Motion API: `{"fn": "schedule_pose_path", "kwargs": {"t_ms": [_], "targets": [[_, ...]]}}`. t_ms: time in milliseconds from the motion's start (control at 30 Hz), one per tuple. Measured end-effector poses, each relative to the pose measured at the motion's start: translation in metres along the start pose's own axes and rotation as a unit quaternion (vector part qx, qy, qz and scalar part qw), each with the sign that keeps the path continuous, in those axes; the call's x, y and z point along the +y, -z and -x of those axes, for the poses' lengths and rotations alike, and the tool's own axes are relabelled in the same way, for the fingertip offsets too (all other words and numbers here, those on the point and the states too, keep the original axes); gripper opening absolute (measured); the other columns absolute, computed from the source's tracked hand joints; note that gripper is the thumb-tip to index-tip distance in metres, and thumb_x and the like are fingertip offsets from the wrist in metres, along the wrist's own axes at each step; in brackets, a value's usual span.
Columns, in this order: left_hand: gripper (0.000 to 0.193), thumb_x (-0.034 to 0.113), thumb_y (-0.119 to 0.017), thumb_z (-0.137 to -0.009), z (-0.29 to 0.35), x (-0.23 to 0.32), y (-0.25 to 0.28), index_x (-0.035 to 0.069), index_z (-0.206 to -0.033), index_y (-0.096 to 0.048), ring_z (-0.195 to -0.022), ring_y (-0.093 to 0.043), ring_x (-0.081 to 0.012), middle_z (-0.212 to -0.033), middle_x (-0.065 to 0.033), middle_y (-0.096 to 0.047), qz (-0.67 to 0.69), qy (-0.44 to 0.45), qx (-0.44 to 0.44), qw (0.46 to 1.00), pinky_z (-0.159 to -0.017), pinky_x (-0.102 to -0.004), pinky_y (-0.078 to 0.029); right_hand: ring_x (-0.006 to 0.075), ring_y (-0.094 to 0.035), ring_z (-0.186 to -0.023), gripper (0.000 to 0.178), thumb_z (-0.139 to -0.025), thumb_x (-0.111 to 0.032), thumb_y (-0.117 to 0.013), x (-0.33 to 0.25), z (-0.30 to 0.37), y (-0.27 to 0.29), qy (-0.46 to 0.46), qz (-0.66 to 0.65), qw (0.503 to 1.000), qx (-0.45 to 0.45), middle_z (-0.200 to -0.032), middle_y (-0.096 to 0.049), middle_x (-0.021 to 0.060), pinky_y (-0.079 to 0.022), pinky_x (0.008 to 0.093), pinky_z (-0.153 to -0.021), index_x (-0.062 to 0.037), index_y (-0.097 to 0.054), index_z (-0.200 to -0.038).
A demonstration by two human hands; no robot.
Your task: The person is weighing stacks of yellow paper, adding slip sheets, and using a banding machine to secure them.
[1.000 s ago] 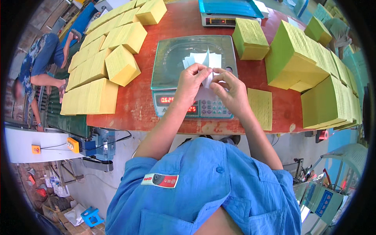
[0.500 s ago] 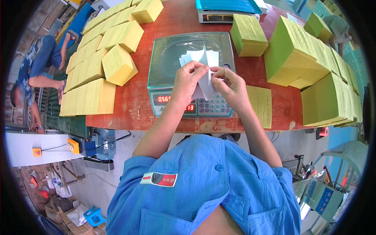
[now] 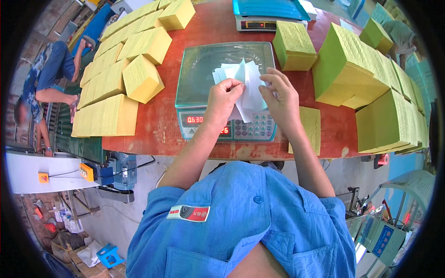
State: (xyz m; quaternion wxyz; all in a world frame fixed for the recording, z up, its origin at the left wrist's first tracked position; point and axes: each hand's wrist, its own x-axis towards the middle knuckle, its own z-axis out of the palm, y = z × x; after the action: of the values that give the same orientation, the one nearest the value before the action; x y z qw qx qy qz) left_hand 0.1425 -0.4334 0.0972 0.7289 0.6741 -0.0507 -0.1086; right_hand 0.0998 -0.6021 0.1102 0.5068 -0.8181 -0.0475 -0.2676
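Observation:
My left hand [image 3: 225, 99] pinches a fanned bunch of white paper slips [image 3: 253, 90] between thumb and fingertips, above a weighing scale [image 3: 200, 69]. Just right of the slips, my right hand [image 3: 282, 97] is raised with its thumb and fingers apart, and I see nothing held in it. The scale has a clear-covered flat pan and a lit red display, partly covered by my left wrist. A yellow paper stack [image 3: 310, 132] lies beside my right forearm.
Rows of yellow paper blocks [image 3: 104, 113] line the left of the red table [image 3: 153, 139]; taller yellow stacks [image 3: 345, 69] stand at the right. A second scale with a blue tray [image 3: 271, 8] is at the back. People sit or bend at far left and far right.
My right hand has come away from the slips to the right, its fingers opening. The slips now spread wider in my left hand, and the scale's red readout has changed.

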Motion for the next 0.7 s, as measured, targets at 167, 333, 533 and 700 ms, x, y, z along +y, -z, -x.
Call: {"fn": "schedule_pose_path", "kwargs": {"t_ms": [167, 333, 533, 700], "targets": [[0.01, 0.009, -0.065, -0.09, 0.002, 0.005, -0.003, 0.0, -0.092, -0.067, -0.076, -0.058, -0.0078, -0.082, -0.0016, -0.064, -0.019, -0.008, 0.003, 1.0, -0.069, -0.0237, -0.048, 0.0371, -0.065, -0.089, 0.026, -0.089, -0.026, -0.063, -0.01, -0.024, 0.004, 0.07, 0.164, 0.982, -0.059, -0.098, -0.068, 0.0199, -0.053, 0.0435, -0.076, -0.0007, -0.068, -0.084], [0.012, 0.009, -0.062, -0.088, 0.012, 0.013, -0.002, -0.001, -0.092, -0.067, -0.069, -0.051, -0.0066, -0.074, 0.0007, -0.059, -0.012, -0.061, 0.05, 0.997, -0.065, -0.0226, -0.043, 0.0391, -0.066, -0.077, 0.039, -0.085, -0.037, -0.059, -0.015, -0.043, -0.005, -0.098, 0.2, 0.955, -0.198, -0.075, -0.066, 0.0236, -0.052, 0.0471, -0.07, 0.0002, -0.068, -0.082], [0.061, -0.012, -0.048, -0.085, 0.052, 0.074, 0.015, -0.001, -0.143, -0.035, -0.113, -0.056, -0.0187, -0.134, -0.0142, -0.051, -0.069, -0.258, 0.097, 0.959, -0.095, -0.0316, -0.046, 0.0428, -0.063, -0.078, 0.016, -0.084, -0.017, -0.063, 0.001, -0.022, 0.003, -0.051, 0.131, 0.99, -0.014, -0.077, -0.063, 0.0245, -0.049, 0.0516, -0.065, -0.0021, -0.061, -0.082], [0.067, -0.008, -0.049, -0.086, 0.08, 0.105, 0.002, 0.0, -0.148, -0.027, -0.115, -0.056, -0.0238, -0.133, -0.0176, -0.052, 0.121, -0.26, -0.039, 0.957, -0.098, -0.0334, -0.044, 0.0265, -0.052, -0.057, 0.019, -0.088, -0.008, -0.065, -0.035, 0.019, 0.064, -0.112, 0.004, 0.984, 0.138, -0.066, -0.053, 0.0182, -0.044, 0.0365, -0.055, 0.001, -0.05, -0.08]]}}
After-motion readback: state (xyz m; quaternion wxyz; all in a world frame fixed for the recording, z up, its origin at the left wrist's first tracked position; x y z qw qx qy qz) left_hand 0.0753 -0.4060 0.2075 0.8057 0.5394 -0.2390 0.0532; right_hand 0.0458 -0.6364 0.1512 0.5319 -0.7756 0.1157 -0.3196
